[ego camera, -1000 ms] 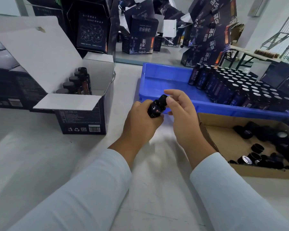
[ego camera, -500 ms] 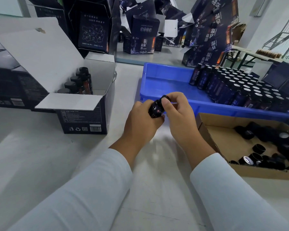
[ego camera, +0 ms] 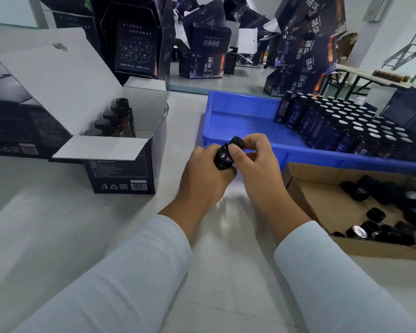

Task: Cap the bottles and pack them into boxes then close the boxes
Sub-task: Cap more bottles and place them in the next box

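Observation:
My left hand [ego camera: 203, 173] grips a small dark bottle [ego camera: 222, 158] above the white table, tilted toward the blue tray. My right hand [ego camera: 256, 162] pinches the black cap [ego camera: 238, 142] sitting on the bottle's neck. To the left stands an open dark box [ego camera: 120, 174] with its white flaps up, and several capped bottles [ego camera: 115, 118] stand in a row along its far side. The blue tray [ego camera: 240, 116] behind my hands holds several uncapped bottles [ego camera: 346, 126] on its right half. A cardboard tray [ego camera: 320, 195] at the right holds loose black caps [ego camera: 375, 212].
Closed dark boxes [ego camera: 15, 121] lie at the far left. Stacks of open and folded dark boxes [ego camera: 209, 54] crowd the back of the table. A metal frame and another table [ego camera: 382, 75] stand at the far right.
My right hand's fingers have shifted round the cap on the bottle's neck, while my left hand keeps the bottle in nearly the same place.

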